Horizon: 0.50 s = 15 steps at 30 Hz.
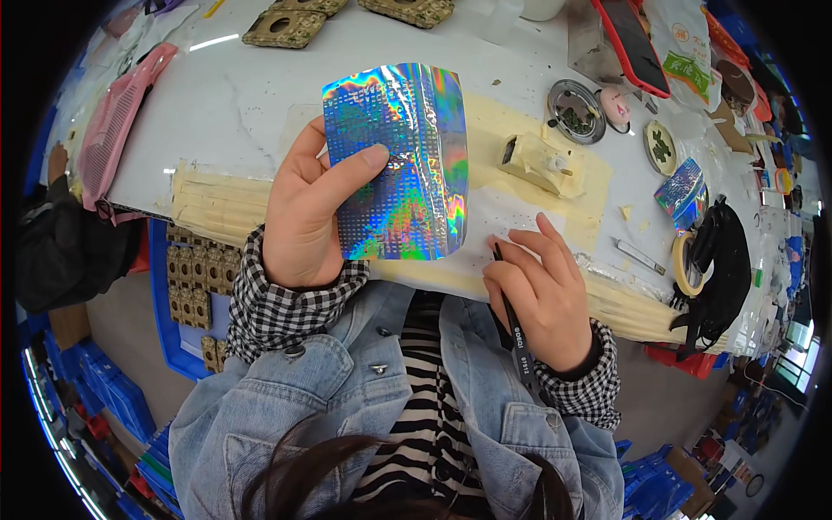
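A shiny holographic sheet [403, 208], marked in rows of small rectangles, is raised over the table's front edge. My left hand [299, 208] grips it by its left side, thumb on the front and fingers behind. To its right, my right hand [550, 303] is closed around slim black tweezers [513, 321], whose tips point up and away from me. Some of the right fingers stretch forward. Just beyond that hand, a cream, tape-covered block [537, 163] sits on the table, with a small peg on its top.
Camouflage-patterned cases [284, 28] lie at the back. Rightward are a round metal dish [576, 111] of dark bits, another holographic sheet [682, 195], a tape roll [690, 265], a black cloth item [724, 269] and a red-cased phone [635, 48]. A blue tray [165, 325] holds more cases below left.
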### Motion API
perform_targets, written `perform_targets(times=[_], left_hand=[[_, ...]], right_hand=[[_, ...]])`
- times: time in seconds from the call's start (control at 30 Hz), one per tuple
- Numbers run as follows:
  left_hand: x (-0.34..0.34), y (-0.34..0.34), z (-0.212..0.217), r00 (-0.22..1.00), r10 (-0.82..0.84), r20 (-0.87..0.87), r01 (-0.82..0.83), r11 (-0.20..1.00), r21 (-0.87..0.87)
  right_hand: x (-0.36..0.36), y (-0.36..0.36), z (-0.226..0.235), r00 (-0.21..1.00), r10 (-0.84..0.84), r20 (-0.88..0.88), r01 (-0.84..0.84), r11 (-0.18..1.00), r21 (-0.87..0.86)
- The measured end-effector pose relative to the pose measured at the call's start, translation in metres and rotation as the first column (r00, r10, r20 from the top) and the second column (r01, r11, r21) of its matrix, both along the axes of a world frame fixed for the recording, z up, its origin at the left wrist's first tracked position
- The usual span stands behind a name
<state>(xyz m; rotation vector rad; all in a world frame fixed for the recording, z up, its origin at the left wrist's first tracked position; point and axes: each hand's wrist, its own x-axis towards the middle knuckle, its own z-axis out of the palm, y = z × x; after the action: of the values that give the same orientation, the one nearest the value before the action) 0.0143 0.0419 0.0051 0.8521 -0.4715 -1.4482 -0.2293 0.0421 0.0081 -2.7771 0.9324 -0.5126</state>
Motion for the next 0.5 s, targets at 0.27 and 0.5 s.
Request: perform_targets(times=[0.27, 0.5], left_hand=[[-0.004, 0.0, 0.0, 0.999, -0.034, -0.015, 0.034, 0.999, -0.002], [-0.019, 0.005, 0.005, 0.988, -0.144, -0.061, 0.144, 0.99, -0.005]], right_hand=[[-0.014, 0.0, 0.006, 0.983, -0.088, 0.16, 0.074, 0.993, 0.089], [-0.014, 0.007, 0.024, 0.879, -0.15, 0.452, 0.084, 0.983, 0.162]])
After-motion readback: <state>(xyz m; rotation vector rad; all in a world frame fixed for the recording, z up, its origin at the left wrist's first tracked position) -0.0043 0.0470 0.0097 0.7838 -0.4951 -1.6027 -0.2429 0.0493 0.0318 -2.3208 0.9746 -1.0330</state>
